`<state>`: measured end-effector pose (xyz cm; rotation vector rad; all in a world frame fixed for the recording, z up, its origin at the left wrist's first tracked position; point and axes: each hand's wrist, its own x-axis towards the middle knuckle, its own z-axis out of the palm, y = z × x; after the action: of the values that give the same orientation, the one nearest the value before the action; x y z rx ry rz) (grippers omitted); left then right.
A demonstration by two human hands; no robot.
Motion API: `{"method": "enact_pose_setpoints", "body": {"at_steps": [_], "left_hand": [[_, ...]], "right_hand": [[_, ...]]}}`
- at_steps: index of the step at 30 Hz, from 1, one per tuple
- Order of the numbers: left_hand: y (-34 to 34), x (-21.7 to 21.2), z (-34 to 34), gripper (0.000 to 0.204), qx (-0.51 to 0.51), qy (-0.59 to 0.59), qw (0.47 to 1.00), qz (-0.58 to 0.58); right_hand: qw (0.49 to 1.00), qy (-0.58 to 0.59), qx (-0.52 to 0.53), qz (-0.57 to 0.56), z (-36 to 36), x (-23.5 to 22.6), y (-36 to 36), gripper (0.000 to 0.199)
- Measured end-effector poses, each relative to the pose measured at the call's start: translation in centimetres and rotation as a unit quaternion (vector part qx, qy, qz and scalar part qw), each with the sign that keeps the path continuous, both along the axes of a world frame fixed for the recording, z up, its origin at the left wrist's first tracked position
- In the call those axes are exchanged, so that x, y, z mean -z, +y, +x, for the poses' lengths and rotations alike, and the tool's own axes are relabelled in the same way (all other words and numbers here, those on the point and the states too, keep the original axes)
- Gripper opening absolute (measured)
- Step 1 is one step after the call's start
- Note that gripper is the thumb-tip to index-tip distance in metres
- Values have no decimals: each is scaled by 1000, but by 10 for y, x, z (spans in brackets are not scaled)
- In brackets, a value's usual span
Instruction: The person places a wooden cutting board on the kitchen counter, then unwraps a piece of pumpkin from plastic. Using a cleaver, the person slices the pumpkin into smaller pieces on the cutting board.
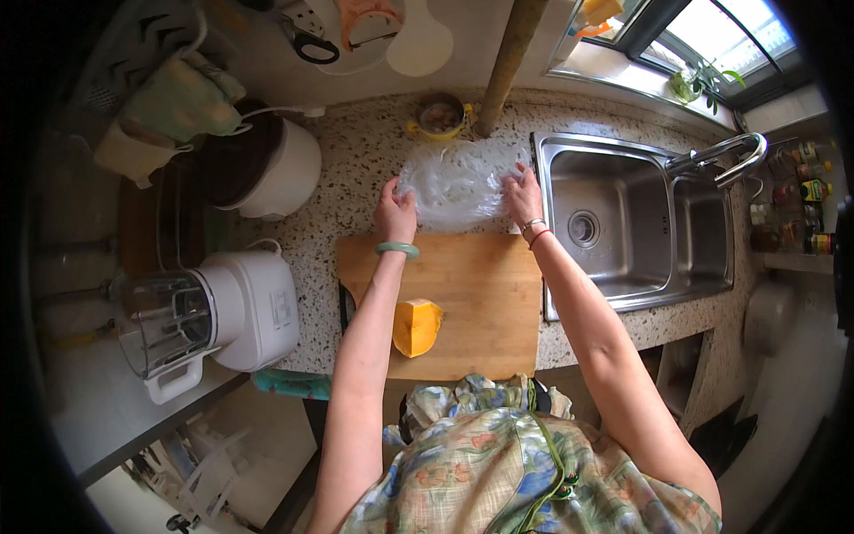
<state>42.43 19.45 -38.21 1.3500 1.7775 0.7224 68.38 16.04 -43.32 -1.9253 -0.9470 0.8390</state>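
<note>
"What's largest from your end?"
"I've the board (476, 294), this side of both hands. Next, the bag (454, 187), between left hand (394, 214) and right hand (523, 198), each pinching an edge. I'd pull gently and evenly, lest it tear."
"Its lie?"
"Longways, hand to hand; I can't tell where its mouth points. Smaller: an orange wedge (416, 329), this side of the left hand."
</note>
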Motion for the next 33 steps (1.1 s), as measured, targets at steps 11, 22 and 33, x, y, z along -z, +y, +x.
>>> {"method": "enact_pose_setpoints", "body": {"at_steps": [11,22,33], "left_hand": [[-37,-63,-13,55,-1,-263,961,79],[-102,-278,3,57,-12,-661,744,97],[-107,-376,-57,62,42,-733,643,215]], "right_hand": [[962,240,12,129,-13,-131,-64,65],[728,622,-95,273,-110,-315,-70,61],[642,665,-145,354,-202,-437,-61,58]]}}
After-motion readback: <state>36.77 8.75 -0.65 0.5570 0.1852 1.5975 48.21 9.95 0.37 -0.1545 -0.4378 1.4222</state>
